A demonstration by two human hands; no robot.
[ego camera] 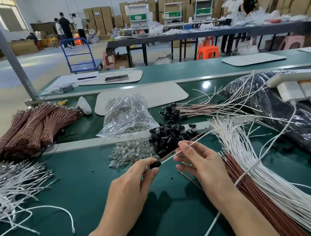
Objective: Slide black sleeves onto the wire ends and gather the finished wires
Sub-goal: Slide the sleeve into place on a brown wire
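At the far left edge I see loose white wires [8, 183] spilled over the green table [83, 202], and above them, at middle left, tied bundles of brown wires [33, 128]. Toward the centre a clear plastic bag [125, 115] lies partly collapsed, with small clear bulbs in it. Below it a loose heap of the same bulbs [131, 153] sits on the table, touching a pile of black sleeves [170, 135]. In the lower centre my operator's left hand [136, 179] pinches one black sleeve [154, 164] between thumb and forefinger. The sleeve is a short, dark tube sitting on the end of a wire pair [188, 145], one white and one brown, which runs up to the right. The right hand [199, 161] holds that pair with its curled fingertips, just beside the sleeve. Above, at centre right, the finished wires [188, 109] lie together with black-capped ends pointing left. At lower right a thick fan of white and brown wires [251, 165] spreads out, and a dark plastic bag [295, 122] fills the right edge; I cannot tell its contents.
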